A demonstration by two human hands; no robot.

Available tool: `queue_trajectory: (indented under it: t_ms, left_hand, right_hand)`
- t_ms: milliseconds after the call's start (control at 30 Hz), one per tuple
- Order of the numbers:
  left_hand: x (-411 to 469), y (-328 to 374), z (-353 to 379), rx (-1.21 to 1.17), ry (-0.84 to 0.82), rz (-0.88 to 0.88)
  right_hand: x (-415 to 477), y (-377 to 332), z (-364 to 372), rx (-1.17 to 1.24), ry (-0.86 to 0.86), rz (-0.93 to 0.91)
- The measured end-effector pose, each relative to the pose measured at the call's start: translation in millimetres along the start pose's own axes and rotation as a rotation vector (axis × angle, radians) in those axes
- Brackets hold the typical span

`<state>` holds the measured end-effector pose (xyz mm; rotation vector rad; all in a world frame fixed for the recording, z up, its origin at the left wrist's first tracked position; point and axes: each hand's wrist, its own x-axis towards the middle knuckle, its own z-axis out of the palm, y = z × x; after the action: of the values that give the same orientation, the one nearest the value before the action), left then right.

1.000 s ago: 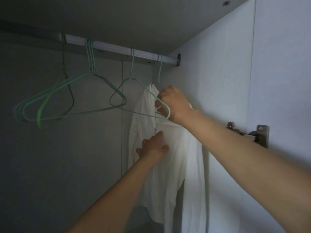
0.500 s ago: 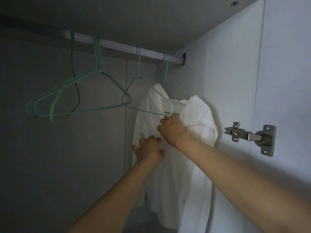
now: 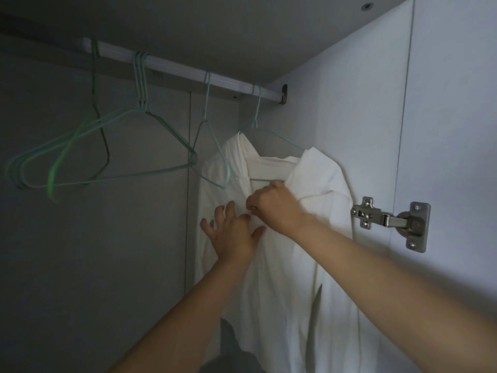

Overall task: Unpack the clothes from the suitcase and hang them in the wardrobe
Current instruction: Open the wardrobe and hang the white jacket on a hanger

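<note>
Now, in the head view, the white shirt (image 3: 295, 278) hangs inside the wardrobe (image 3: 349, 103) on a mint-green wire hanger (image 3: 255, 114) at the right end of the rail (image 3: 188, 68), close to the side wall. The right hand (image 3: 277, 208) has come down from the hanger's shoulder, where it was a second ago, and its curled fingers pinch the shirt's front just below the collar. The left hand (image 3: 234, 235) lies on the cloth just beside it, fingers spread wider than before. To the left a single bare hanger (image 3: 206, 103) and a bunch of empty hangers (image 3: 141, 84) hang on the same rail. A metal door hinge (image 3: 387, 220) sits on the wall right of the shirt.
</note>
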<state>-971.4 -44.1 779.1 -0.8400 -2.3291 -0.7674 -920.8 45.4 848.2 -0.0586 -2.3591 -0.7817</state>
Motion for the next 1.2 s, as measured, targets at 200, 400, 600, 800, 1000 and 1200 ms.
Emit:
queue_trajectory:
  t_ms: [200,400,600,800,1000,1200]
  left_hand:
    - [3,1,-4,-0.189,0.18,-0.053]
    - [0,0,-13,-0.203,0.189,-0.058]
    - [-5,-3,-20,-0.157,0.145,-0.066]
    - [-6,-3,-22,-0.108,0.083,-0.049]
    - [-1,-10,-21,-0.038,0.049,-0.089]
    - [4,-15,-19,0.004,0.021,-0.113]
  right_hand:
    - [-12,4,-7,0.242,0.148,0.14]
    - [-5,-9,-22,0.036,0.176,0.179]
    - [10,-16,-46,-0.13,0.079,0.284]
    - [16,-7,-57,-0.202,0.208,0.349]
    - [1,15,-55,-0.039,0.037,0.418]
    - [-5,27,-72,-0.178,-0.03,0.531]
